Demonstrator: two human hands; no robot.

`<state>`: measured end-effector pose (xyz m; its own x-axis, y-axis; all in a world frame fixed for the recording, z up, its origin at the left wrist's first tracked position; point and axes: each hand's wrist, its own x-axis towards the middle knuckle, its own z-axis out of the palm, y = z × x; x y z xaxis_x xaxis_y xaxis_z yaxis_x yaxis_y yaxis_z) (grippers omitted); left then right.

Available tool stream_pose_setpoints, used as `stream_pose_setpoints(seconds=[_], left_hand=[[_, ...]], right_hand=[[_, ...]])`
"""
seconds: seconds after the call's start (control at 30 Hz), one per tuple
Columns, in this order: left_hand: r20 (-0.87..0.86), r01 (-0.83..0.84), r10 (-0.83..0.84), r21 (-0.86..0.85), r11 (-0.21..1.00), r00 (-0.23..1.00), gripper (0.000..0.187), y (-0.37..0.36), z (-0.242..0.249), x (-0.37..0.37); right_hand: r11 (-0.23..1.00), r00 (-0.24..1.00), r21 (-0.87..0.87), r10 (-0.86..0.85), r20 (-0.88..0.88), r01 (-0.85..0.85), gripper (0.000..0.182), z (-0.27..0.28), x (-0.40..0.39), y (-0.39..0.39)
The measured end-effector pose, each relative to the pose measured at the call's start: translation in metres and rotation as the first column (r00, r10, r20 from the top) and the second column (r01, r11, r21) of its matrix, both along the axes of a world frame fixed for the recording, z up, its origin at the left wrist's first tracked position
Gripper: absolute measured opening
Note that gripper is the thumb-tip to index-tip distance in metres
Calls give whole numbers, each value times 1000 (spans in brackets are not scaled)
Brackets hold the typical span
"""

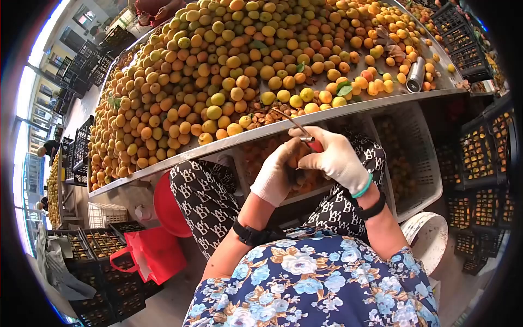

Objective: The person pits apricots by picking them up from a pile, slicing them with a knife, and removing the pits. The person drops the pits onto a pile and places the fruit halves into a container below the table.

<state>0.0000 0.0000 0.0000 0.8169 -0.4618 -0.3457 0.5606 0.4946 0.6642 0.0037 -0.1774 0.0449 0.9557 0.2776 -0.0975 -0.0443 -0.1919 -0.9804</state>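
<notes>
My gloved left hand (pixel 278 171) is closed round an orange fruit (pixel 295 158), which shows only in part between my two hands. My gloved right hand (pixel 335 158) has its fingers wrapped round a tool (pixel 309 139) with a thin metal rod and a red part. The rod points up and left over the metal edge of the table (pixel 261 131). Just beyond it, brown scraps (pixel 267 117) lie beside the heap of yellow and orange fruits (pixel 190 82). Both hands are above my lap, close together.
A metal can (pixel 415 75) lies at the table's right. Below the table is a grey crate (pixel 430 169); a white bucket (pixel 427 234) stands at right. A red bag (pixel 155 255) is at lower left. Stacked black crates (pixel 479 163) hold fruit. Another person's arm (pixel 158 11) shows behind the heap.
</notes>
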Motion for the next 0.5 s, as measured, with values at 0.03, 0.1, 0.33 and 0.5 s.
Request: stream_pose_setpoints(seconds=[0.03,0.1,0.33,0.5], left_hand=[[-18,-23,24,50,998,1000,37,-1,3,-1],[-68,-48,49,18,999,996,35,-5,4,-6],[125,31,-16,-119,992,992,45,13,1,1],[-102,-15,28,130,991,994,48,-1,11,-8]], right_hand=[[998,999,61,28,-45,-25,47,-2,1,2],[956,962,287,28,-270,53,45,-2,-3,-6],[704,898,693,191,-397,156,44,-19,-14,-13],[794,897,560,42,-440,237,39,-27,-17,3]])
